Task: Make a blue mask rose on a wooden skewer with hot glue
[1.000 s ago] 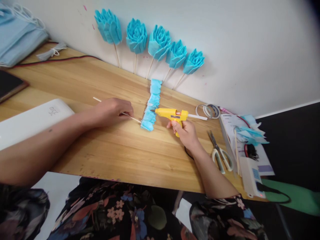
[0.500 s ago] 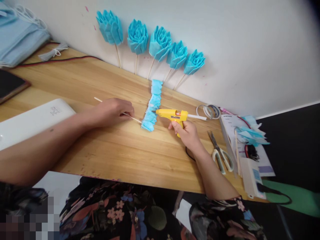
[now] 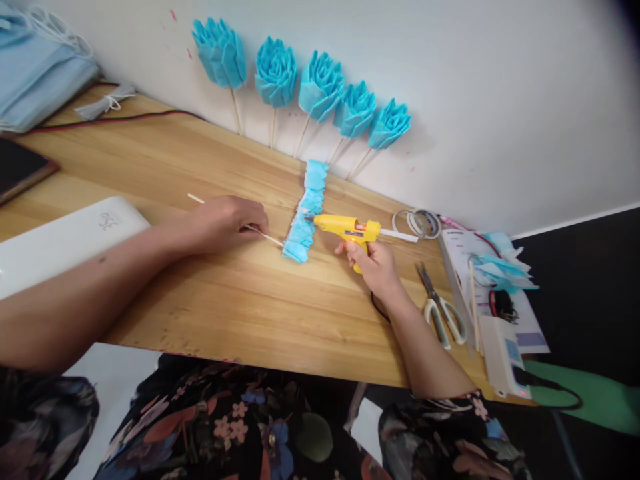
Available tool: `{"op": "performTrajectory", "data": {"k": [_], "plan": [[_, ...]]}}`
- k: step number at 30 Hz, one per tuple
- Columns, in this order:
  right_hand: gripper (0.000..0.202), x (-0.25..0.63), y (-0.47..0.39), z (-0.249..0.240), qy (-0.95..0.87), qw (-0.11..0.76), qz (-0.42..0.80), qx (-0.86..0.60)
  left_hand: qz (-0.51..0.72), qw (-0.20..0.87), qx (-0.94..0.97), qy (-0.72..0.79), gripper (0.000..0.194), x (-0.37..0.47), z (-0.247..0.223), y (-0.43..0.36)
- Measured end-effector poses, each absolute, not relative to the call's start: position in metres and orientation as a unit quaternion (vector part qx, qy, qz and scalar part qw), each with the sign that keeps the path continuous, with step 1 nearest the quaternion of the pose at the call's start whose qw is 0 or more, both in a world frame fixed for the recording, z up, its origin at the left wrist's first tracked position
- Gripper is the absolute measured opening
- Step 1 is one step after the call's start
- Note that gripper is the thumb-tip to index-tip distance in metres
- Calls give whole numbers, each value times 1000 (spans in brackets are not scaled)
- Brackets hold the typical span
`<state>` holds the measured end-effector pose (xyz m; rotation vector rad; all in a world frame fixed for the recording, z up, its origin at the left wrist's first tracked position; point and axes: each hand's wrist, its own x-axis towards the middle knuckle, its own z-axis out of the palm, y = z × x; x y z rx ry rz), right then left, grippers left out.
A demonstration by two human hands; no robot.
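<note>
My left hand (image 3: 227, 223) is closed on a thin wooden stick (image 3: 270, 238), whose far end touches the lower part of a blue pleated strip (image 3: 301, 235). The strip lies lengthwise on the table, running away from me toward the wall. In my right hand (image 3: 373, 263) is a yellow hot glue gun (image 3: 347, 228), with a white glue stick (image 3: 399, 235) poking out of its back. The gun's nozzle points left and is at the strip's right side, near its middle; I cannot tell if it touches.
Several blue flowers (image 3: 323, 87) on sticks lean against the wall. Scissors (image 3: 443, 310), tape rolls (image 3: 423, 222) and a power strip (image 3: 503, 357) lie at the right. At the left are a white power bank (image 3: 70, 233), a phone (image 3: 23, 170) and blue face masks (image 3: 40, 77).
The glue gun has shifted slightly to the right along the strip. My left hand and the stick have stayed in place.
</note>
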<state>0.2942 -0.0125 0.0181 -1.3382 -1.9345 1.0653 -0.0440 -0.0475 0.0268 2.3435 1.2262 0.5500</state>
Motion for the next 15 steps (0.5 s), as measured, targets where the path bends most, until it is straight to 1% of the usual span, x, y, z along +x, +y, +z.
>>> {"op": "performTrajectory", "data": {"k": [8,15], "plan": [[46,287,-15,25,-747,272,335,-505,183,231,841,454,30,-43,31,-48],[43,287,-15,24,-748,274,320,-514,193,220,846,446,32,-44,25,-46]]}}
